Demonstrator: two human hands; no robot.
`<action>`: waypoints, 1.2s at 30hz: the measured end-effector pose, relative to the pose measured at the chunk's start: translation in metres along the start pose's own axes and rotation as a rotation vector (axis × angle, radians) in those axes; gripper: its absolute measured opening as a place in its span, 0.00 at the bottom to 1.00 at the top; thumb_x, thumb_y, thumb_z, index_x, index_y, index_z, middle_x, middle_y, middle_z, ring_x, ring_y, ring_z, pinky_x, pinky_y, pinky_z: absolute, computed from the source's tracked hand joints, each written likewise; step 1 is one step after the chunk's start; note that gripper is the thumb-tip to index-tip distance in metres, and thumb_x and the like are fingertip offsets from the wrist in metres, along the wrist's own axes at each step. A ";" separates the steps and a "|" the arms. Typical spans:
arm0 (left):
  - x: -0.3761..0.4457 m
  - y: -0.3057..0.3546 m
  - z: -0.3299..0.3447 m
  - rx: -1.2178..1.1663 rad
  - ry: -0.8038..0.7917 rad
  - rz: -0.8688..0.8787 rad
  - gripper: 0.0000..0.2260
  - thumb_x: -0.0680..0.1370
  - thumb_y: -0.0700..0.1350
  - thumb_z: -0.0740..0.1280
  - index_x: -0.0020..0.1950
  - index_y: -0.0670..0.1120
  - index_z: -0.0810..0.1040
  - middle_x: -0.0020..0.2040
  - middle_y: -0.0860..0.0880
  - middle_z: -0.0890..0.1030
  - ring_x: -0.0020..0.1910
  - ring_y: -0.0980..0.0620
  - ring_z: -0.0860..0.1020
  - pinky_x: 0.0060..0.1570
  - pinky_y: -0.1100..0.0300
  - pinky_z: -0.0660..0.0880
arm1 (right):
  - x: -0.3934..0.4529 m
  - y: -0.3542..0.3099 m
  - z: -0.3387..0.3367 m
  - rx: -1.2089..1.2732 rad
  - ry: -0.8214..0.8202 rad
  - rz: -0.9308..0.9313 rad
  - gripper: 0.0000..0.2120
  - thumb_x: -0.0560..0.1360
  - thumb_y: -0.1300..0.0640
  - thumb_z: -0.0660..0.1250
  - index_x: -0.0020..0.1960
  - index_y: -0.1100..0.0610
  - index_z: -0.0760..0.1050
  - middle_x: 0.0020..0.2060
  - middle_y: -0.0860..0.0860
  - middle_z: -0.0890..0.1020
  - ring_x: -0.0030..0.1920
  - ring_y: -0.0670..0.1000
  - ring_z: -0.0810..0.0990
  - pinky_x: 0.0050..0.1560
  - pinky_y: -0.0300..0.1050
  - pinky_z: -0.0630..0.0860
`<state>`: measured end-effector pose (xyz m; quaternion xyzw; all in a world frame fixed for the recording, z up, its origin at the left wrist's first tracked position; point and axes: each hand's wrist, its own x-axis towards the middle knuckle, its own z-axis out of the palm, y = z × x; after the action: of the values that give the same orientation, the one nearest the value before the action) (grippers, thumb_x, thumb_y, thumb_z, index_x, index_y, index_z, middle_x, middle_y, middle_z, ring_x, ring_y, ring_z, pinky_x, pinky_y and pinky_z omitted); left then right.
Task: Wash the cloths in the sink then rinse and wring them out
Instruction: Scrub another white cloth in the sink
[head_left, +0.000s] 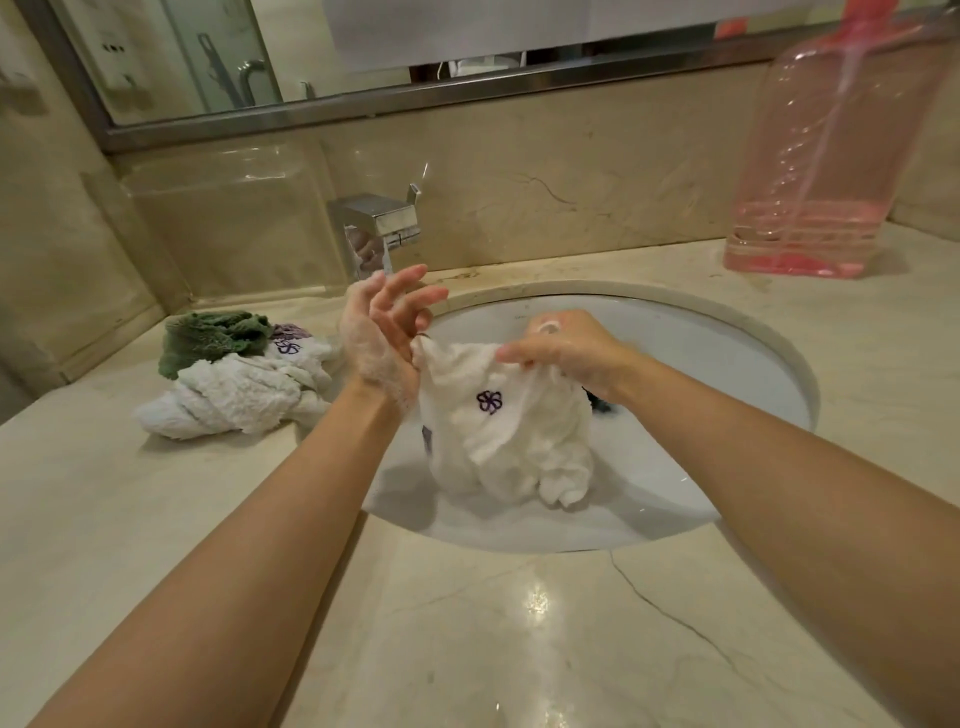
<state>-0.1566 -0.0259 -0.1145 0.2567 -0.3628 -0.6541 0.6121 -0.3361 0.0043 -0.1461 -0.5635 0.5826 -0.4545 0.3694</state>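
Over the near half of the sink (779, 358), a white cloth (514, 436) with a purple flower mark hangs bunched, its lower folds reaching down toward the basin floor. It is held above the bowl, presumably so that suds and drips fall into the basin and not onto the counter (467, 623).

The right hand (561, 348) pinches the cloth's upper edge, fingers curled round the fabric and carrying its weight. The left hand (384, 338) is coated in foam, fingers spread and lifted, palm touching the cloth's left corner; it grips nothing. It appears to be between rubbing strokes, so the washing step is judged in progress, with rinsing and wringing not yet done.

To the left, on the counter beside the basin, lies a pile of further cloths (234, 379), white with a green one on top, kept clear of the bowl. Whether these are washed cannot be told.

Beyond the hands, the tap (379, 218) stands at the sink's back rim. Farther right, a pink pump bottle (826, 171) stands by the wall.
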 end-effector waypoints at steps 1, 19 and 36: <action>-0.001 -0.001 0.000 0.039 -0.016 0.005 0.13 0.79 0.46 0.57 0.47 0.41 0.79 0.35 0.46 0.81 0.28 0.55 0.75 0.31 0.66 0.68 | -0.001 0.000 0.003 0.014 0.030 -0.034 0.12 0.66 0.61 0.78 0.34 0.56 0.74 0.30 0.50 0.73 0.30 0.47 0.70 0.28 0.36 0.66; 0.006 -0.027 -0.008 1.469 -0.101 -0.222 0.25 0.82 0.58 0.53 0.50 0.39 0.79 0.53 0.41 0.78 0.53 0.41 0.76 0.60 0.51 0.71 | -0.005 -0.013 0.008 -0.083 0.113 0.099 0.10 0.72 0.57 0.63 0.35 0.55 0.64 0.32 0.50 0.68 0.34 0.50 0.66 0.34 0.44 0.61; -0.033 -0.041 0.031 0.254 -0.008 -0.379 0.15 0.84 0.45 0.52 0.43 0.44 0.75 0.34 0.49 0.77 0.30 0.55 0.77 0.27 0.66 0.74 | -0.029 -0.043 0.065 -0.314 0.588 -0.282 0.19 0.78 0.50 0.64 0.30 0.51 0.66 0.30 0.50 0.75 0.37 0.54 0.75 0.35 0.44 0.62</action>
<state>-0.2019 0.0108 -0.1314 0.3927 -0.3897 -0.7075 0.4398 -0.2582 0.0280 -0.1282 -0.5334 0.6430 -0.5488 0.0286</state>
